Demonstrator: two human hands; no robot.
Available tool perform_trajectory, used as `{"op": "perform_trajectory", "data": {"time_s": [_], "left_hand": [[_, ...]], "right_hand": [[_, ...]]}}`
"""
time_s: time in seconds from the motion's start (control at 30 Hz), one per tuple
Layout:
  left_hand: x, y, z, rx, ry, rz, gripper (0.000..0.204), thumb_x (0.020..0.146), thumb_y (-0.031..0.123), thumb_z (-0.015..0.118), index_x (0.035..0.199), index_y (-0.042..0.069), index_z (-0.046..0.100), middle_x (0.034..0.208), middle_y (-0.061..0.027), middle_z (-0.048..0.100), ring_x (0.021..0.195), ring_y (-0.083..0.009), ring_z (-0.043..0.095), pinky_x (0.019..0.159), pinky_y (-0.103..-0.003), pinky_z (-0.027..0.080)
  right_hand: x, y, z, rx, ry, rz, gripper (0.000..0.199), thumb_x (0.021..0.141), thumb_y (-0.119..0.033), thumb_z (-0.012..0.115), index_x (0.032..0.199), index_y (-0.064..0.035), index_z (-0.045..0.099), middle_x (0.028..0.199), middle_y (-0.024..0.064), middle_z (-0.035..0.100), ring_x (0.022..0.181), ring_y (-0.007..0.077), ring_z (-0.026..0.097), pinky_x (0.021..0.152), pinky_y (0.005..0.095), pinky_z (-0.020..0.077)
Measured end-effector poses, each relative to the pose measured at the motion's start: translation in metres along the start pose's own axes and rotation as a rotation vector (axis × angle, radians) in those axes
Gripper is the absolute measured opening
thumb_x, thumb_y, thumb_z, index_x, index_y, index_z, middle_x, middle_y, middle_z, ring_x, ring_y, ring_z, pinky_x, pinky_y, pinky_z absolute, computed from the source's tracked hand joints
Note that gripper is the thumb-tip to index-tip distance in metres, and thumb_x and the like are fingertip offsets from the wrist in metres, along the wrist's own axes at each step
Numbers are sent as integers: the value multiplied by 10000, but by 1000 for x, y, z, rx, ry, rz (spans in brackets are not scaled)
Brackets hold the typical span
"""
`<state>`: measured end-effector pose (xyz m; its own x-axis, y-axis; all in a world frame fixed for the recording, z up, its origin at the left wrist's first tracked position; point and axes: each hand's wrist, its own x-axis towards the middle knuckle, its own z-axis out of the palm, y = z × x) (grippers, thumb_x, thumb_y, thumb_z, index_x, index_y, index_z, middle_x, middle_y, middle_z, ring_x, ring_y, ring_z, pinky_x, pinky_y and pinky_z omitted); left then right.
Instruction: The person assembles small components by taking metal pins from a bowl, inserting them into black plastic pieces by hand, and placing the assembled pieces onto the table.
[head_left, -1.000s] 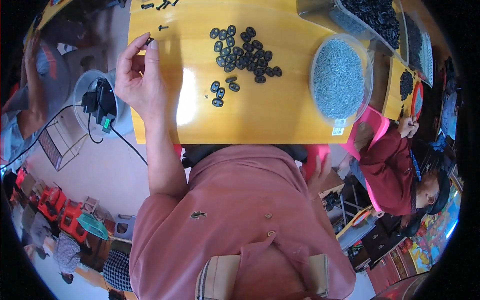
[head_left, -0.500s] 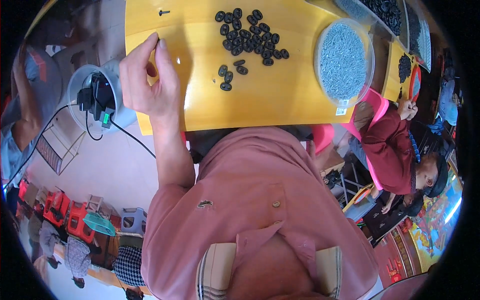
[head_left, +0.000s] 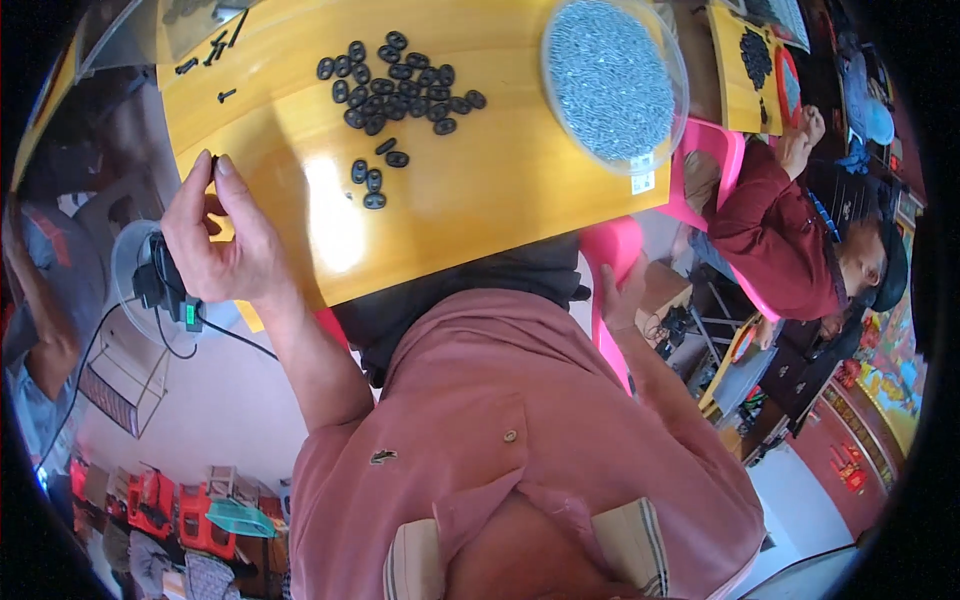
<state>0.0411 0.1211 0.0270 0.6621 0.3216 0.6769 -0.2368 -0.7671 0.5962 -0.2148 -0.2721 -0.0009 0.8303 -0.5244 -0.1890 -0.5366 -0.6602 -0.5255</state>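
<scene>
My left hand (head_left: 228,238) is raised over the left edge of the yellow table (head_left: 460,215). Thumb and forefinger pinch a small dark piece (head_left: 214,162), mostly hidden by the fingertips. Down beside my right hip, my right hand (head_left: 624,300) grips the side of a pink chair (head_left: 618,243); some of its fingers are hard to make out. Mid-table lies a loose pile of black oval pieces (head_left: 400,88), each with two holes. Several more ovals (head_left: 374,181) lie apart, nearer to me. A few black screws (head_left: 227,96) are scattered at the far left.
A clear round tub of silvery screws (head_left: 612,85) stands at the table's right. Left of the table, a clear bucket (head_left: 128,262) holds black plugs (head_left: 160,275) with a trailing cable. A person in a dark red top (head_left: 780,235) sits at another yellow table on the right.
The view has turned and shifted, so the table appears tilted and farther left. My right hand has come into view at the chair. My left hand keeps its pinch.
</scene>
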Motion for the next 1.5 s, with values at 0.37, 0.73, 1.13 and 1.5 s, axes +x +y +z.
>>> {"op": "perform_trajectory", "data": {"time_s": [0.37, 0.73, 1.13, 1.5], "left_hand": [[-39, 57, 44, -799, 64, -724, 181, 853, 4, 697, 1032, -24, 684, 950, -74, 680, 879, -121, 616, 796, -250, 505], [-32, 73, 80, -885, 6, -633, 173, 827, 12, 709, 993, -33, 692, 825, -23, 647, 770, -82, 578, 728, -218, 470], [3, 21, 84, -835, -564, -527, 212, 834, 47, 727, 1039, -4, 705, 882, -42, 700, 792, -86, 628, 746, -205, 482], [-17, 18, 72, -908, -468, -521, 197, 855, 35, 700, 1046, -11, 689, 855, -61, 701, 781, -97, 648, 738, -213, 492]], "right_hand": [[2, 4, -3, 184, 11, -212, 555, 923, -226, 585, 1362, 42, 377, 1294, 230, 462, 1220, 353, 452, 1067, 407, 325], [10, -1, -7, 167, 158, -349, 456, 913, -165, 607, 1293, 31, 450, 1318, 206, 460, 1254, 335, 430, 1082, 422, 310], [161, -143, -36, -144, -1, -756, 272, 801, -121, 681, 1060, -39, 667, 914, 127, 653, 845, 282, 640, 774, 376, 500], [177, -176, -1, -140, -105, -701, 227, 783, -191, 702, 956, -44, 702, 804, 117, 670, 765, 294, 643, 714, 394, 497]]}}
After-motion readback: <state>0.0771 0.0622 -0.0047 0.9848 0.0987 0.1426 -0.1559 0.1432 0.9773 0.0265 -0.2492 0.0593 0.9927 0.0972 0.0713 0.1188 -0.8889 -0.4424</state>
